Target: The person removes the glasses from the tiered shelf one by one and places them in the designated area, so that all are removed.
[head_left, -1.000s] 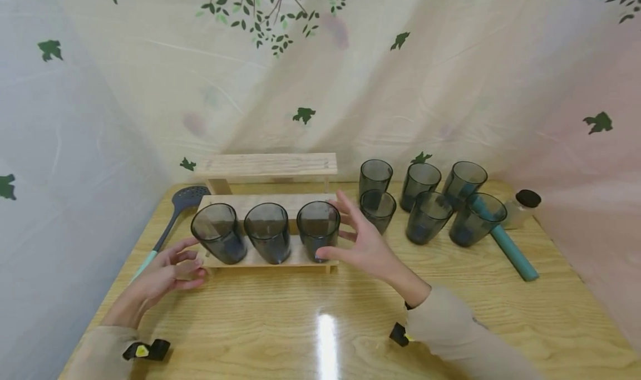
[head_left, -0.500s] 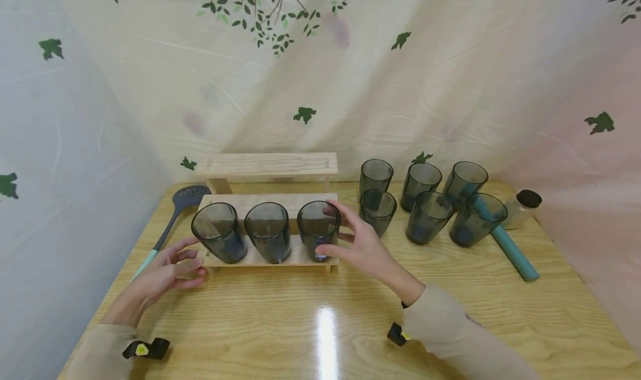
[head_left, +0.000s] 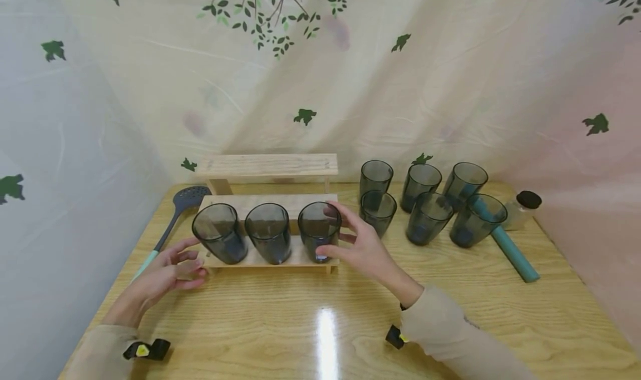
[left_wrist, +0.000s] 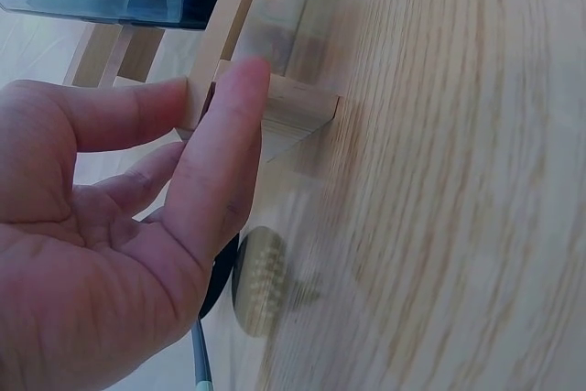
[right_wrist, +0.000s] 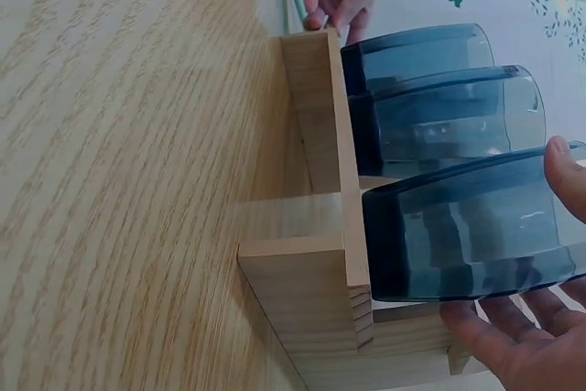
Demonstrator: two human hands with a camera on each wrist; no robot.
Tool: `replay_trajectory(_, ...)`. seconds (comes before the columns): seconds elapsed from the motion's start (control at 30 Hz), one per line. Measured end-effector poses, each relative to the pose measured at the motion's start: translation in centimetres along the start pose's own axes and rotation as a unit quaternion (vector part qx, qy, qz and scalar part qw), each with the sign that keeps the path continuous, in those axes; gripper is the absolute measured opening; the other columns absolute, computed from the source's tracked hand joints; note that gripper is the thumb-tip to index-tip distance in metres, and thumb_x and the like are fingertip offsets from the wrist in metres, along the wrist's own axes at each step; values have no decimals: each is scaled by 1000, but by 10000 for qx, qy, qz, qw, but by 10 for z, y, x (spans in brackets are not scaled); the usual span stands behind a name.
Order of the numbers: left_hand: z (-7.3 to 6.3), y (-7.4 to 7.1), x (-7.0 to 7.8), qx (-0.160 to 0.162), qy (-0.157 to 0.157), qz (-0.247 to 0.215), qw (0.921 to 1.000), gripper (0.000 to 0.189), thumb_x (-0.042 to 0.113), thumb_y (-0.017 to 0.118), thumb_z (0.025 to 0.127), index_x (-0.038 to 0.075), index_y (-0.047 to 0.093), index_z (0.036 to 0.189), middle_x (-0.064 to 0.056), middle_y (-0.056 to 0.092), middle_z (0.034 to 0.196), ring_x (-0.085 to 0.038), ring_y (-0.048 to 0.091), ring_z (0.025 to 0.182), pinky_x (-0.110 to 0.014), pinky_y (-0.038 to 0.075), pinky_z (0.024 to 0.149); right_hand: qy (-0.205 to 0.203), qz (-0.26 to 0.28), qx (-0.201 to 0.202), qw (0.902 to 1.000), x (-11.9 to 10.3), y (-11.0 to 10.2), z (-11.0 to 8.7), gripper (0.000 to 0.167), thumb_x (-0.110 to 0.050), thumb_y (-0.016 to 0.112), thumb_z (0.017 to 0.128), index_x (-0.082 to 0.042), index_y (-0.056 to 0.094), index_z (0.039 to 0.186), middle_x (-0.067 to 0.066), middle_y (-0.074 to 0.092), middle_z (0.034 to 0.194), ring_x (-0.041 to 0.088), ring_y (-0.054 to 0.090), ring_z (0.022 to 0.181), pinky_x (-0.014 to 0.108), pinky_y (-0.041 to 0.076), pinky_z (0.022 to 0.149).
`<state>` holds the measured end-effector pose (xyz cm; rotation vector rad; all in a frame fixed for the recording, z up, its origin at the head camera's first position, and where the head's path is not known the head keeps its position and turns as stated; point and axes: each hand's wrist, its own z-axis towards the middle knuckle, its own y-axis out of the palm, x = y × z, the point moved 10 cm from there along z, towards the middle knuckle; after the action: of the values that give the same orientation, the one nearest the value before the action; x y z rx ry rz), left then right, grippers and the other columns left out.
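Head view takes in the whole spread: a stepped wooden rack (head_left: pixel 270 164) stands on the table (head_left: pixel 260 324), and along its lowest board sit three dark, see-through glasses in a row, the left-hand glass (head_left: pixel 220 232), the middle glass (head_left: pixel 267 232) and the right-hand glass (head_left: pixel 319 230). Of the person's two hands, the right hand (head_left: pixel 363 246) grips the right-hand glass, thumb on the near side, while the left hand (head_left: pixel 172 269) is at the rack's left front corner. Only from the head can one see six more glasses (head_left: pixel 429 218) in two rows to the right, with a blue-green handle (head_left: pixel 513 255) running behind them and a black-lidded jar (head_left: pixel 523 208) beside. Left of the rack lies a slotted turner (head_left: pixel 189 197); behind everything hangs a leaf-printed cloth (head_left: pixel 320 79). Left wrist view shows what the head hides: bent forefinger and thumb pinching the end of the lowest board, with a rack leg standing just beyond. Right wrist view looks in from the side and shows the other fingers under the far wall of the gripped glass, opposite the thumb; its base is at the board, though whether it bears on the wood cannot be told.
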<state>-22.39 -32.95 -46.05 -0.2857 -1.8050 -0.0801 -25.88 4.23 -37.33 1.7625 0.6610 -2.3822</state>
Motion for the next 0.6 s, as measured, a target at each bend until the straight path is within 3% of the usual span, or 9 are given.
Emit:
replay_trajectory(0.27, 1, 0, 0, -29, -18, 30, 10000, 69, 9, 57, 104, -3, 14, 156, -18, 43, 121, -23, 66, 97, -43, 61, 86, 4, 45, -12, 10000, -6, -16, -8, 90, -21, 90, 79, -21, 42, 156, -3, 54, 144, 23, 56, 127, 43, 55, 99)
replay_trajectory(0.47, 0, 1, 1, -54, -28, -3, 10000, 73, 8, 58, 104, -3, 10, 158, -18, 41, 123, -23, 67, 97, -43, 61, 86, 149, -223, -80, 9996, -9, -43, -16, 87, -23, 89, 80, -32, 43, 154, -4, 52, 145, 22, 56, 127, 44, 57, 96)
replay_trajectory(0.6, 0, 1, 1, -46, -44, -19, 10000, 73, 8, 58, 104, -3, 10, 157, -18, 41, 123, -23, 67, 97, -43, 61, 86, 317, -390, -37, 9987, -8, -64, -22, 89, -23, 89, 80, -29, 41, 155, -2, 49, 147, 25, 55, 129, 45, 58, 95)
